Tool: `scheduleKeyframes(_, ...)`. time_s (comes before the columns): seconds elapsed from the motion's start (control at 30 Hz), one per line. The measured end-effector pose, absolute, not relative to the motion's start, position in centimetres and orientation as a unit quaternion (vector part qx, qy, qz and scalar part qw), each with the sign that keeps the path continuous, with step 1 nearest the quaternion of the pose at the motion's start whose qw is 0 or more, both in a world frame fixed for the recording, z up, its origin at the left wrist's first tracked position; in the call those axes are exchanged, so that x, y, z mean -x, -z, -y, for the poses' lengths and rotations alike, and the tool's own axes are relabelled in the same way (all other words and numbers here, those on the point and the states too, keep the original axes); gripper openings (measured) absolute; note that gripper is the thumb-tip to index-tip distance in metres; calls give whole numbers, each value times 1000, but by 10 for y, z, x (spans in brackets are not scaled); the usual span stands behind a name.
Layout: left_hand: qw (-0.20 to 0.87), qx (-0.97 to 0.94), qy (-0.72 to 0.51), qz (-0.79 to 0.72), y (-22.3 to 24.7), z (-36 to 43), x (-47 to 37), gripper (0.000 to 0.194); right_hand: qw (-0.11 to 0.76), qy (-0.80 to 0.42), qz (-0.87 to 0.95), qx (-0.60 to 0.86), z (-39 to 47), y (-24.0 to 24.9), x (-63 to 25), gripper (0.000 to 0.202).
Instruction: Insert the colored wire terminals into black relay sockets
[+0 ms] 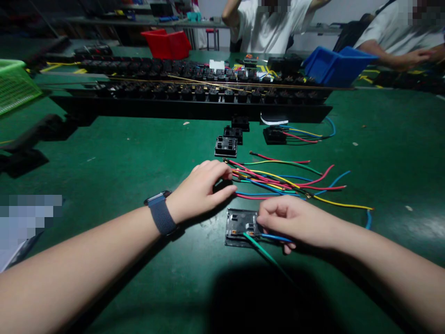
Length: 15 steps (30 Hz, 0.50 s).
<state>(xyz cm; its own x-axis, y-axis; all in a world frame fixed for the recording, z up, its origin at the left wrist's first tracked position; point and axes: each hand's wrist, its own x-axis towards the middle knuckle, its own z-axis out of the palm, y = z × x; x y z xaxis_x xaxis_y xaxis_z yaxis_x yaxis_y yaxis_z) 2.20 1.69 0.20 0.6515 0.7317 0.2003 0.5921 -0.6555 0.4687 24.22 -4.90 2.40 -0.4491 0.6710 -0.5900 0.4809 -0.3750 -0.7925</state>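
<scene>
A black plastic plate lies on the green table, with a green wire and a blue wire at its metal contacts. My right hand is closed at the plate's right edge; what its fingertips hold is hidden. My left hand, with a watch on the wrist, reaches to the left ends of a bundle of red, yellow, blue and green wires. Its thumb and fingers are apart, and the fingertips are at the wire ends. Small black modules stand just beyond it.
Long black racks with rows of black parts cross the table. Behind them are a red bin and a blue bin. A green basket stands at the left. Two people in white shirts are across the table.
</scene>
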Motion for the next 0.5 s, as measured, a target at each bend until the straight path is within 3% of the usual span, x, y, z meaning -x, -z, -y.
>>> scheduleKeyframes(0.5,188,-878,-183,-401,0,-22,-20,13,81,-645,557,516,48,-25,-242,27)
